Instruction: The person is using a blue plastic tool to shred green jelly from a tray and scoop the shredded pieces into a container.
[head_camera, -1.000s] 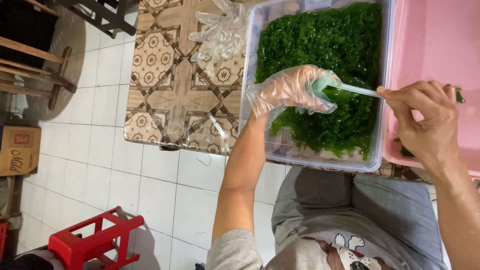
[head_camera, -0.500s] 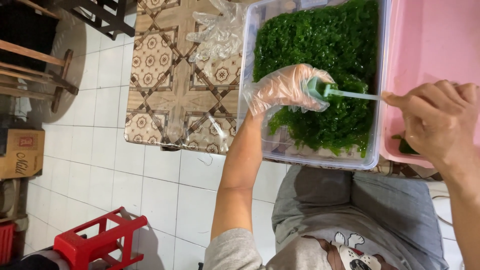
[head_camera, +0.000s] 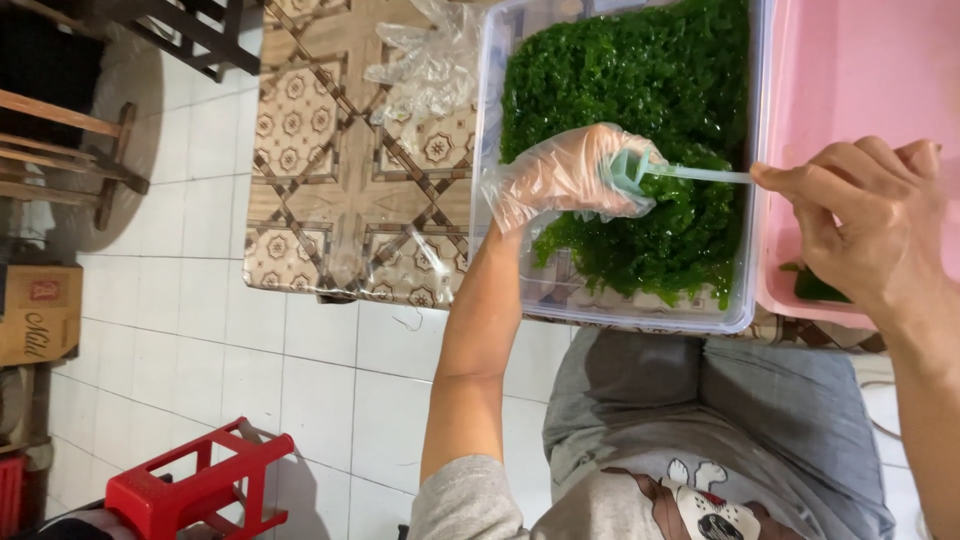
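Both hands sit much as they did a second ago, though the right hand (head_camera: 870, 225) has drifted a little further out over the pink tub, and the tool between the hands lies nearly level now.

Largest in view is the white tiled floor (head_camera: 300, 370), with a red plastic stool (head_camera: 195, 490) lying on it near the lower left corner. On the floor stands the low bench with a brown patterned cover (head_camera: 340, 200), and a crumpled clear plastic glove (head_camera: 425, 65) rests on it, just beside the clear tub.

The clear rectangular plastic tub (head_camera: 620, 310) sits at the bench edge above the person's grey-clad lap, heaped with dark green, finely leaved plants (head_camera: 640, 90). Touching its far side is the pink plastic tub (head_camera: 860, 70), which holds a small bit of green near the right wrist.

The left hand (head_camera: 570, 180), in a thin clear disposable glove, rests on the greens, its grip clenched around the pale green head of the slim pale green handled tool (head_camera: 690, 173). The bare right hand pinches the other end of the handle between thumb and fingertips, over the seam of the two tubs.
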